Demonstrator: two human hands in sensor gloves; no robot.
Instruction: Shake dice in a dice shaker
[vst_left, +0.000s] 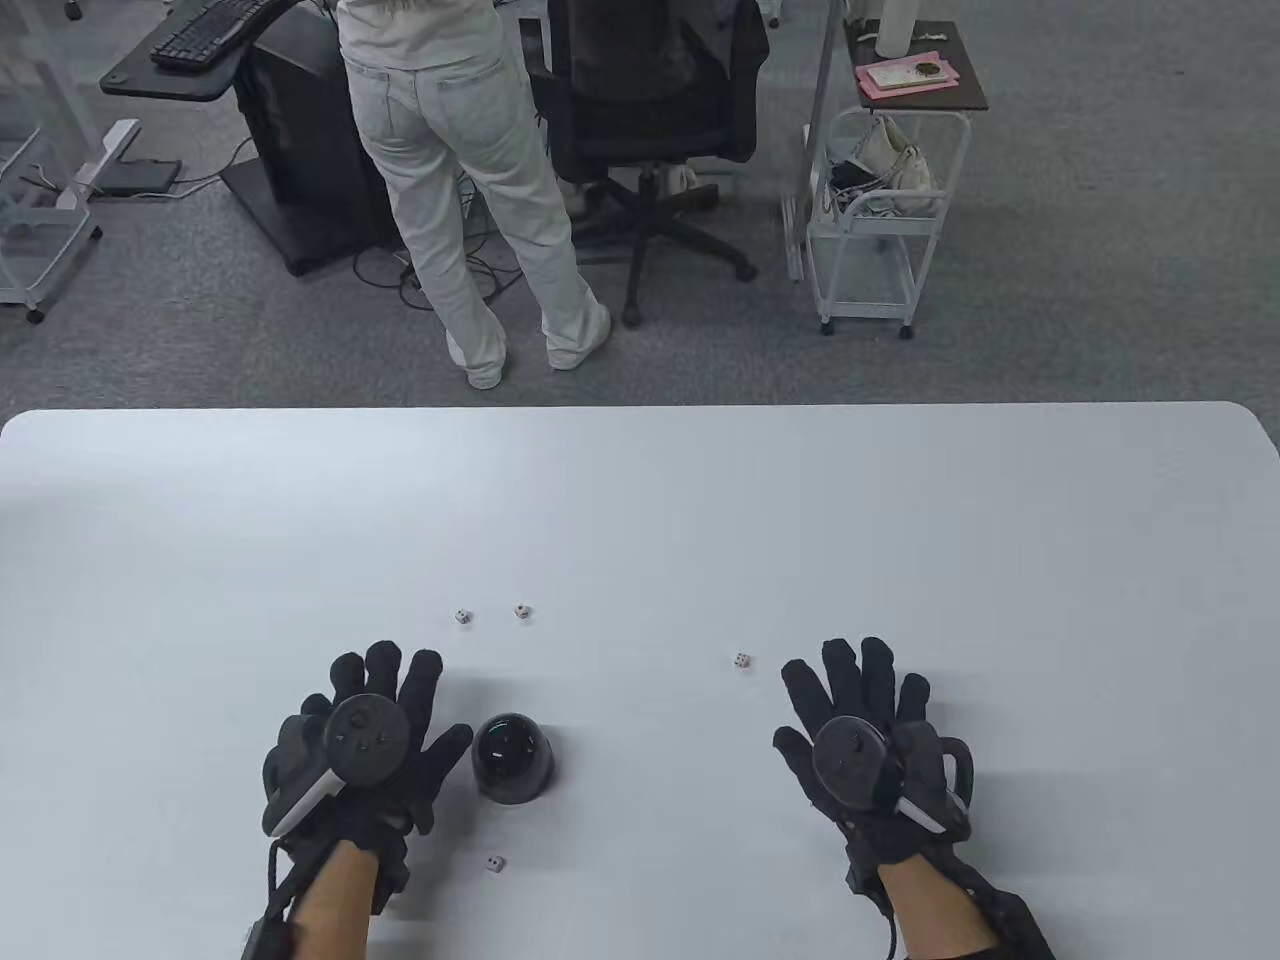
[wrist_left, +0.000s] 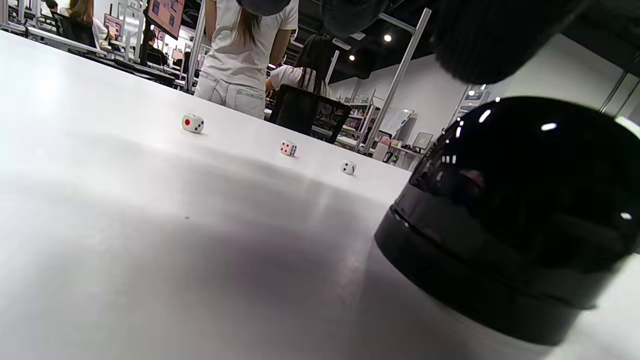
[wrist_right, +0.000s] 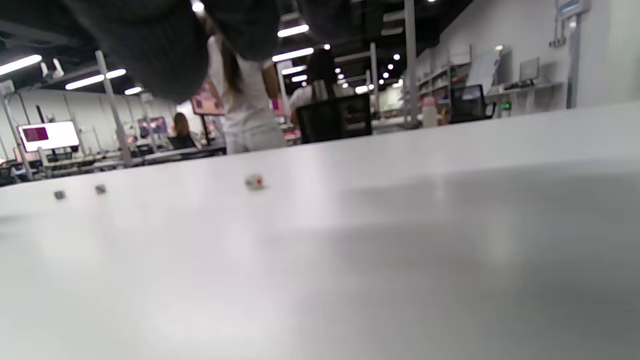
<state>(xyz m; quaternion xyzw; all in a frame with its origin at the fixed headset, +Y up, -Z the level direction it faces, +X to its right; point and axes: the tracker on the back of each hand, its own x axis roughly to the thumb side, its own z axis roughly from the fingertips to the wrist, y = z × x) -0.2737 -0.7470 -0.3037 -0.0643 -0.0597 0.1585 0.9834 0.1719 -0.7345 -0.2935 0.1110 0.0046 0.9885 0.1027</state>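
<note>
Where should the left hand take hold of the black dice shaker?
Probably from above, fingers around the straight band at the base of the dice shaker; the glossy domed top looks slippery. The left hand lies flat just beside it, so a short move right would likely do.

Open-plan office or lab: grey carpet (vst_left: 1100, 250), black swivel chair (vst_left: 650, 120) and keyboard (vst_left: 205, 28) on a stand beyond the counter (vst_left: 640, 500), white trolley (vst_left: 870, 230), monitors (wrist_right: 48, 135), ceiling strip lights (wrist_right: 292, 31).

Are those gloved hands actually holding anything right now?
No. Both the left hand and right hand lie spread open, holding nothing; the black shaker stands free beside the left thumb.
</note>
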